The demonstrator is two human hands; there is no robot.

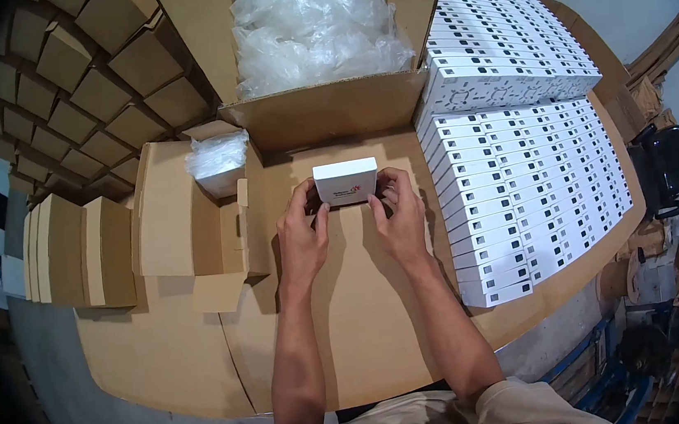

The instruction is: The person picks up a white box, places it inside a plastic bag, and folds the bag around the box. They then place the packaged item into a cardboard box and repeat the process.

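Between my two hands is a small white box [346, 180] with a red mark and dark print on the side facing me. My left hand [303, 231] grips its left edge, thumb at the lower front corner. On the opposite edge, my right hand [398, 216] holds it the same way. The white box is upright over the cardboard-covered table [359, 317]. To the left lies an open brown carton [191, 219]. Inside its far end sits a plastic-wrapped white bundle [220, 160].
A large carton [329, 110] full of clear plastic bags [320, 28] stands at the back. Rows of white boxes [527, 184] are stacked on the right. Brown cartons [83, 251] stand at the left, with more cartons [86, 81] piled behind. A black chair [670, 165] is far right.
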